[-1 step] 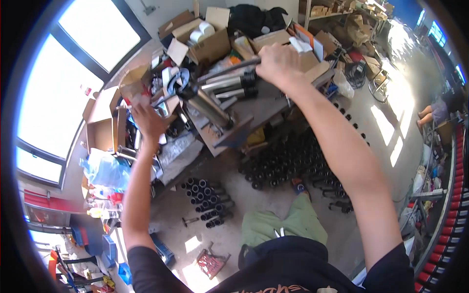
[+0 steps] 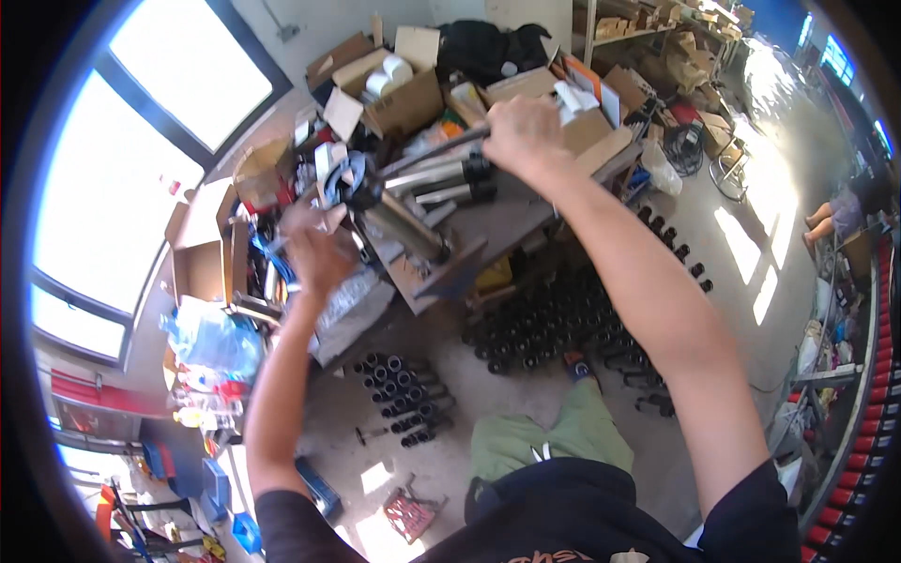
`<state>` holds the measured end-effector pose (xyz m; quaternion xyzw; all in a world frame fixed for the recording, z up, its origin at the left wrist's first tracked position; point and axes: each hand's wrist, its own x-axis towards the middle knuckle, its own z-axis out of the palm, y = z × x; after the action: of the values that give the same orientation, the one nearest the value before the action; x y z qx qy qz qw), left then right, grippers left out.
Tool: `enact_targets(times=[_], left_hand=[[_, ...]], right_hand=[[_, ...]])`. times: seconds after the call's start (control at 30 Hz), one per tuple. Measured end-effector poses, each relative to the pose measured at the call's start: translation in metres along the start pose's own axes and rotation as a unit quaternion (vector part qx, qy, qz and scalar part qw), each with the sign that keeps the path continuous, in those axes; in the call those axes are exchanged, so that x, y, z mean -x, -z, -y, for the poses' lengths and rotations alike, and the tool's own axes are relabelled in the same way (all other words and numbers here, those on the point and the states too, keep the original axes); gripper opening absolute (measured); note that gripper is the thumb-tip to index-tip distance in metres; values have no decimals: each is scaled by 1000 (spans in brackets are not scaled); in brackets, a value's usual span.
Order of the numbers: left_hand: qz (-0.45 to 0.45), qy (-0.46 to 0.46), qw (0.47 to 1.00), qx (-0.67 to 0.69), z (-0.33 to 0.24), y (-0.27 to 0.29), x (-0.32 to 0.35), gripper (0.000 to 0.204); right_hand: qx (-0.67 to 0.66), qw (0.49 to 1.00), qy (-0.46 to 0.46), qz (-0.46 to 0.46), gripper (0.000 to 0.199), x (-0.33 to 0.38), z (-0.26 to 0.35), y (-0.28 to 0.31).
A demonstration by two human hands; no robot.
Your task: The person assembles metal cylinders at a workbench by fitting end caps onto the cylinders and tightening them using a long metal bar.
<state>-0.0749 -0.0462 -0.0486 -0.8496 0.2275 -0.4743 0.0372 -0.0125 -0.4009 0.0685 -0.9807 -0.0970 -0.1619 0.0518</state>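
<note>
A silvery metal cylinder [image 2: 410,232] leans at the near edge of the workbench [image 2: 511,218]. Around its upper end sits a blue-grey ring-shaped tool [image 2: 345,178], with a dark collar beside it. From there a long dark bar [image 2: 441,146] runs right and away; my right hand [image 2: 526,131] is closed around its far end. My left hand [image 2: 324,251] is left of the cylinder, just below the ring-shaped tool. Motion smears its fingers, so whether it touches anything is unclear. More metal cylinders [image 2: 450,180] with black ends lie on the bench behind.
Open cardboard boxes [image 2: 404,103] and loose parts crowd the bench. Plastic bags and bottles [image 2: 211,338] are at the left. Rows of black cylindrical parts [image 2: 554,314] stand on the floor below, with a smaller group [image 2: 399,389] nearer. A red stool [image 2: 410,514] is by my legs.
My left hand has moved right and toward me, closer to the cylinder. My right hand has shifted slightly left, still gripping the bar.
</note>
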Motion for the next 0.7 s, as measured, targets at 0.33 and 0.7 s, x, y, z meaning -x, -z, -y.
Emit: enact_targets(times=[0.33,0.7], left_hand=[[868,83,475,-116,-46,-90,-121,89],[258,740,431,447,-179,116,-5,59]], right_hand=[[-133,955,161,-211,21,-110,-134,-21],[-345,862,-271,253,50,264,-250,-282]])
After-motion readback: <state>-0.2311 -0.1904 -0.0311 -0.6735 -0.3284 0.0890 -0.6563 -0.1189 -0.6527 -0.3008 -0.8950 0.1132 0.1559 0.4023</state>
